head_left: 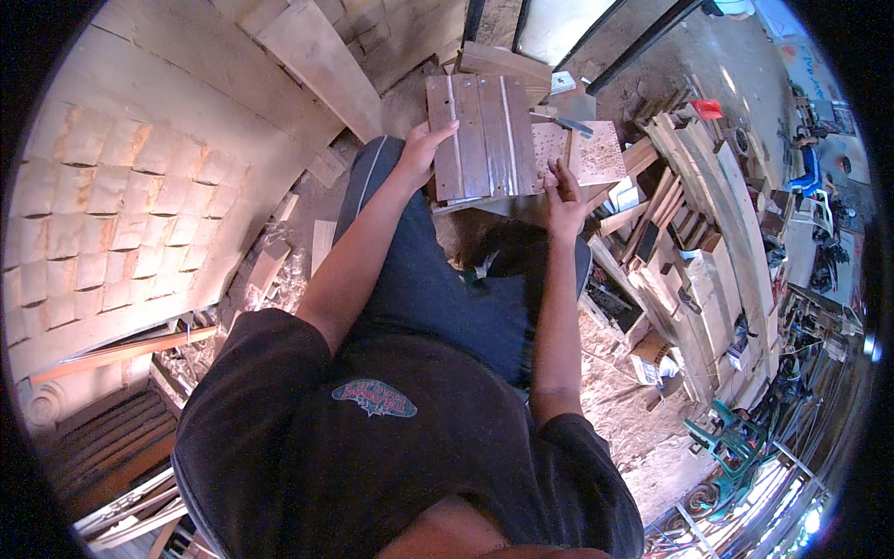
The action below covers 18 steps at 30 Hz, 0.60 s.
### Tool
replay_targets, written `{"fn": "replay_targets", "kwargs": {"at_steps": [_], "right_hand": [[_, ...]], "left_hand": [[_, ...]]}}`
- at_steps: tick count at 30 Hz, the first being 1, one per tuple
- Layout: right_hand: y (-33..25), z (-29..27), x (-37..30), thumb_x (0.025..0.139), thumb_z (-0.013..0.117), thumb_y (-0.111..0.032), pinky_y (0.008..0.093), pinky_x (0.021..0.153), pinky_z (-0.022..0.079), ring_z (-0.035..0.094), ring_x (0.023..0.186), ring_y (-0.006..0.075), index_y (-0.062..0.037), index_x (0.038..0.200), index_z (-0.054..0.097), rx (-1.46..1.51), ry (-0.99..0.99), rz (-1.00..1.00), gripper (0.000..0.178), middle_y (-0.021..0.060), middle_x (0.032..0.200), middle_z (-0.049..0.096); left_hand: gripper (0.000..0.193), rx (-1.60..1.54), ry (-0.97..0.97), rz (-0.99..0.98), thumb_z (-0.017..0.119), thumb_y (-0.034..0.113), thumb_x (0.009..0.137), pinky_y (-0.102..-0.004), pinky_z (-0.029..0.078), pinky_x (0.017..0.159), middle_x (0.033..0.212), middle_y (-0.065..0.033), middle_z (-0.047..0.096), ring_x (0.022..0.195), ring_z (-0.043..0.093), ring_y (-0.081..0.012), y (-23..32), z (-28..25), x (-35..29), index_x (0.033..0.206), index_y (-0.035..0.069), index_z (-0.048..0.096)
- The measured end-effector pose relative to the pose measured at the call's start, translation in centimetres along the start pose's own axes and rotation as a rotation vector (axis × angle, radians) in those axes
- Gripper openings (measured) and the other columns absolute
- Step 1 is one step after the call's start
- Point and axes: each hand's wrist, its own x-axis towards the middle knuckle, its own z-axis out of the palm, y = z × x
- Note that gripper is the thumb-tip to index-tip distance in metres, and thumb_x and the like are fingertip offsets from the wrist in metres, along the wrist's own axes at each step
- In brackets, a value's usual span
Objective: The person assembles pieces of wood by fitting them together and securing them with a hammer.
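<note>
Item: slatted wooden panel [482, 140], brown, rectangular, two pale strips running lengthwise. Location: in front of the seated person, beyond the knees, overlapping the left part of the bench in view.

Left grip [421, 156]: closed on the panel's left edge, thumb on the upper face.

Right grip [564, 210]: fingers bent, just beside the panel's lower right corner and near the lower end of the hammer handle; cannot tell whether it is closed on either.

Hammer [574, 127]: dark head, pale wooden handle; right of the panel, over the bench, handle toward the person.

Bench [607, 154]: low, pale top pitted with many small marks.

Plank [321, 65]: long, pale, upper left, well apart from the panel.

Carved panel [121, 224]: large, pale, rows of raised blocks; far left.

Wood pile [708, 242]: boards and offcuts, right of the bench.

Red object [708, 109]: small, beyond the wood pile; kind unclear.

Green object [731, 443]: lower right; kind unclear.
</note>
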Motion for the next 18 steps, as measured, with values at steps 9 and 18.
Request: {"fn": "replay_targets", "kwargs": {"at_steps": [9,18], "right_hand": [[-1.0,-0.1,0.1,0.092,0.053,-0.001,0.0334,0.102,0.041,0.057,0.116,0.0218,0.0039,0.128,0.054,-0.016,0.014,0.000,0.037,0.0161,0.121,0.063],[-0.9,-0.3,0.0,0.093,0.049,0.000,0.0337,0.104,0.039,0.057,0.117,0.0225,0.0044,0.128,0.054,-0.077,0.012,-0.008,0.036,0.0163,0.121,0.063]], "left_hand": [[0.031,0.037,0.002,-0.012,0.070,0.022,0.086,-0.0302,0.049,0.078,0.098,-0.0068,0.067,0.085,0.064,-0.0150,-1.9,-0.4,0.4,0.106,0.000,0.062],[0.030,0.147,0.015,0.003,0.069,0.023,0.087,-0.0295,0.048,0.080,0.096,-0.0056,0.067,0.086,0.063,-0.0134,-1.6,0.5,-0.7,0.105,-0.001,0.063]]}}
